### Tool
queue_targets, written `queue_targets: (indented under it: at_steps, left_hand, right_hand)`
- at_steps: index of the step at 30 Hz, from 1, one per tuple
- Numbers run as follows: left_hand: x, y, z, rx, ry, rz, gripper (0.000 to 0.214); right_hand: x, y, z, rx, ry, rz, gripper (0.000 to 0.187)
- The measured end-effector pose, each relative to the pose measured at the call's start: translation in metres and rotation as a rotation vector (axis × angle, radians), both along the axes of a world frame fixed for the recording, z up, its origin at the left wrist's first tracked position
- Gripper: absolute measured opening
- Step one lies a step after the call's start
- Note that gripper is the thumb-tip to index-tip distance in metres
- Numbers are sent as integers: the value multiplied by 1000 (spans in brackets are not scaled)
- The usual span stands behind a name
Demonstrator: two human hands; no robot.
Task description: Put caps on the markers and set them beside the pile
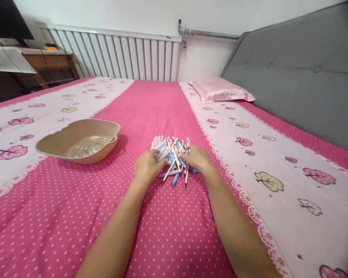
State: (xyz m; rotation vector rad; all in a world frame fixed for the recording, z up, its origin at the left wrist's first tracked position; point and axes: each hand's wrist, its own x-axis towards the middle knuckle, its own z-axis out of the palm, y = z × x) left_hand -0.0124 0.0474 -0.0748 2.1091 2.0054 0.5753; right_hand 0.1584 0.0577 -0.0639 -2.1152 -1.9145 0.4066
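A heap of pens (172,154), mostly white, grey and blue, lies on the pink dotted bedsheet (150,227). My left hand (147,166) cups the heap's left side, its fingers curled against the pens. My right hand (197,157) presses in from the right, fingers bent over the pens. Both hands enclose the pile between them. Several pens stick out toward me below the hands. A beige plastic basin (79,140) sits to the left, with small white pieces lying in its bottom.
A pink satin pillow (220,90) lies at the far right by the grey padded headboard (301,73). A white radiator (116,54) lines the far wall. A wooden desk (46,63) stands at the far left.
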Motion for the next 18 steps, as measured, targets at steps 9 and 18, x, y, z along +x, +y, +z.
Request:
queue_targets:
  at_steps: [9,18]
  left_hand:
    - [1,3,-10,48,-15,-65,36]
    - [6,0,-8,110,20,7,22]
  right_hand:
    - [-8,3,-11,45,48,106,52]
    - [-3,10,-15,164,221,17,36]
